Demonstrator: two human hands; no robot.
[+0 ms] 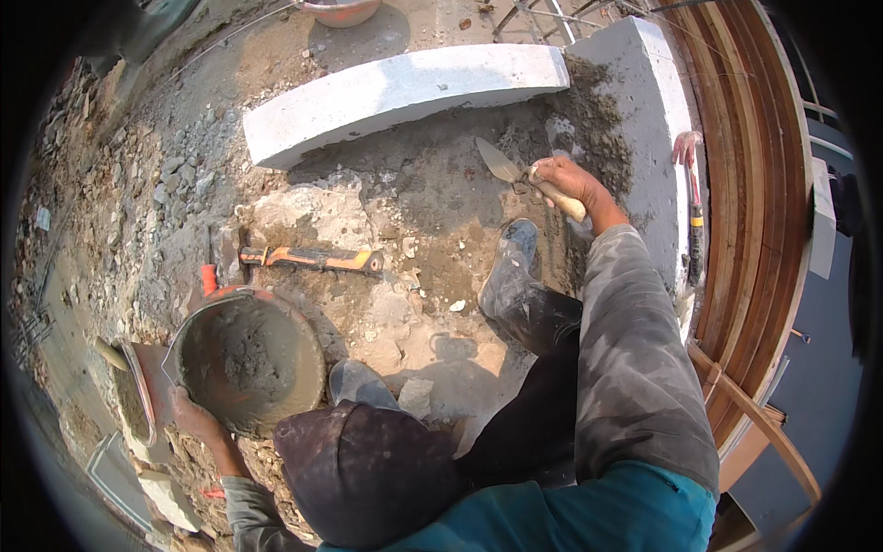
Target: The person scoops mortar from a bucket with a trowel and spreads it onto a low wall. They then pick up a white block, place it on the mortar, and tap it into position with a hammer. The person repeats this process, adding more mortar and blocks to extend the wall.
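Note:
My right hand (568, 187) is closed round the wooden handle of a pointed trowel (499, 162). Its blade points away to the left, above the damp grey ground beside the white wall. At lower left, my left hand (197, 419) grips the near left side of a bucket (317, 354), close to its wire handle; some fingers are hidden. Wet grey mortar (244, 359) lies inside the bucket. Just beyond it, a hammer (313, 260) with an orange and black handle rests on the dirt.
A long white block (405, 97) lies across the far side, meeting a white wall (639, 101) at right. A brush (694, 212) lies along that wall, by stacked wooden boards (750, 184). Rubble (170, 179) covers the left; a basin (342, 11) stands far off. My boot (515, 267) stands mid-ground.

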